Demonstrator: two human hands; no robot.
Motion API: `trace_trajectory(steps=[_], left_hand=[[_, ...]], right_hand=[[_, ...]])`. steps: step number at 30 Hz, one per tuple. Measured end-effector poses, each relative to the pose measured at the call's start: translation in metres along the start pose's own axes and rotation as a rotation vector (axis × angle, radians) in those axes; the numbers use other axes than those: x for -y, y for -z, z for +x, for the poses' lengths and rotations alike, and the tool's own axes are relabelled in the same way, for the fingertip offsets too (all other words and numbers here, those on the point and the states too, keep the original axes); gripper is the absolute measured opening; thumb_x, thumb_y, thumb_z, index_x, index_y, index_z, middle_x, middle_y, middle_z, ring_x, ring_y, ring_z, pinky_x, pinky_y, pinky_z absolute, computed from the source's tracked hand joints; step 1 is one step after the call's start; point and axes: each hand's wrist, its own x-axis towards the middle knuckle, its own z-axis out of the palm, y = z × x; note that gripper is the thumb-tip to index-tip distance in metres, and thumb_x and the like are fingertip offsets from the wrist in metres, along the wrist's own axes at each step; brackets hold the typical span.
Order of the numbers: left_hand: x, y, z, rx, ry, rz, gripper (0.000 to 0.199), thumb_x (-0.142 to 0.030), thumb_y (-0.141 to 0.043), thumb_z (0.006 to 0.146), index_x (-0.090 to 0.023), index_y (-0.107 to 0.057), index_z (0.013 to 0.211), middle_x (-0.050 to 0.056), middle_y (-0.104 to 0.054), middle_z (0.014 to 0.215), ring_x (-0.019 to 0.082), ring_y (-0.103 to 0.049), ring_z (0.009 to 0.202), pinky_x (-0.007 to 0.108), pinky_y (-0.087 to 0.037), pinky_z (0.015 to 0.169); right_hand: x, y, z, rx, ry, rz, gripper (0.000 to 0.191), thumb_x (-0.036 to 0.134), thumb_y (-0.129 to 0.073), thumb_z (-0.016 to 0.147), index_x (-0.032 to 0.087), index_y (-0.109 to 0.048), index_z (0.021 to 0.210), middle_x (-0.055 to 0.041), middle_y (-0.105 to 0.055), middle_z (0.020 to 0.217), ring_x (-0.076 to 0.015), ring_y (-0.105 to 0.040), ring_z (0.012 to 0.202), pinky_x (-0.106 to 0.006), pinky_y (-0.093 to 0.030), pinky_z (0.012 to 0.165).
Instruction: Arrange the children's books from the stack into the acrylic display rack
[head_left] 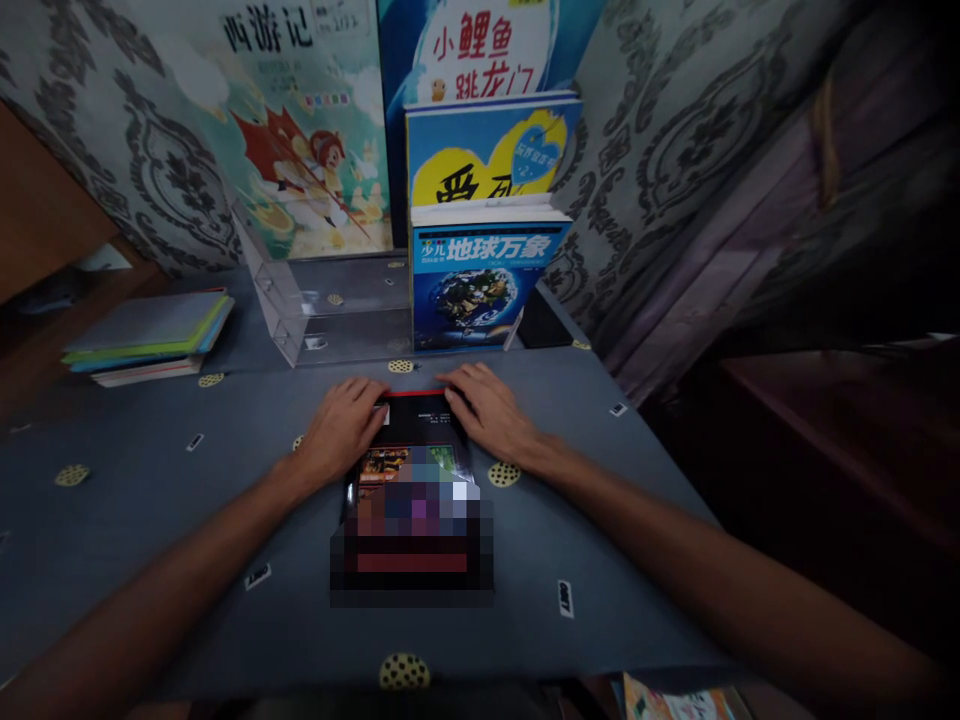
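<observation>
A dark book (415,430) lies flat on the cloth-covered table in front of me, a red strip along its far edge. A picture with shelves shows on its cover; blurred blocks hide the nearer part. My left hand (346,415) grips the far left corner, thumb over the cover and fingers bent at the edge. At the opposite corner, my right hand (491,408) has its thumb along the book's right side and its fingers bent over the far end. Some fingertips are hard to make out.
Behind the book stands a clear acrylic rack (281,310) with upright books, among them a blue earth book (480,290) and a large picture book (300,150). Stacked books (154,325) lie at left. The table edge drops off at right, beside a curtain (720,220).
</observation>
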Motion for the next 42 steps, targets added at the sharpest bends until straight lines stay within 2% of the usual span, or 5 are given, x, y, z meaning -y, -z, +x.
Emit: trace_trajectory(steps=[11,19,28,33,42], left_hand=[[0.006,0.000,0.004,0.041,-0.016,0.042,0.029,-0.037,-0.051,0.100,-0.017,-0.058,0.120,0.010,-0.064,0.123,0.027,-0.057,0.112,0.043,-0.049,0.093],[0.003,0.010,0.021,0.084,-0.067,0.317,0.038,-0.046,-0.051,0.099,-0.015,-0.061,0.117,0.015,-0.064,0.122,0.032,-0.056,0.112,0.045,-0.047,0.090],[-0.004,0.005,0.017,0.042,-0.051,0.159,0.023,-0.030,-0.046,0.101,-0.018,-0.062,0.113,0.010,-0.063,0.109,0.026,-0.059,0.102,0.041,-0.050,0.088],[-0.003,0.000,0.013,0.004,-0.073,0.087,0.020,-0.024,-0.045,0.101,-0.018,-0.061,0.111,0.009,-0.063,0.109,0.024,-0.060,0.101,0.040,-0.052,0.091],[0.000,-0.002,0.012,-0.046,-0.101,0.073,0.022,-0.021,-0.045,0.100,-0.018,-0.062,0.113,0.009,-0.064,0.109,0.024,-0.062,0.101,0.042,-0.054,0.091]], right_hand=[[0.006,0.005,0.002,0.013,-0.106,-0.020,0.024,0.023,-0.048,0.097,0.017,-0.070,0.105,-0.0074,-0.075,0.094,-0.0229,-0.066,0.089,-0.038,-0.047,0.087],[0.010,0.007,-0.001,0.003,-0.120,0.126,0.031,0.026,-0.045,0.098,0.021,-0.070,0.116,-0.0021,-0.075,0.081,-0.0169,-0.065,0.067,-0.030,-0.049,0.070],[0.008,0.003,-0.003,-0.006,0.074,0.105,0.034,0.024,-0.041,0.100,0.016,-0.066,0.121,-0.0092,-0.074,0.106,-0.0227,-0.066,0.099,-0.039,-0.049,0.092],[0.008,0.005,0.000,0.119,0.173,0.206,0.039,0.024,-0.036,0.103,0.016,-0.055,0.136,-0.0111,-0.065,0.130,-0.0224,-0.055,0.122,-0.043,-0.044,0.105],[0.005,0.006,-0.002,0.078,0.175,0.251,0.034,0.025,-0.039,0.103,0.017,-0.064,0.125,-0.0106,-0.072,0.115,-0.0237,-0.061,0.110,-0.044,-0.049,0.096]])
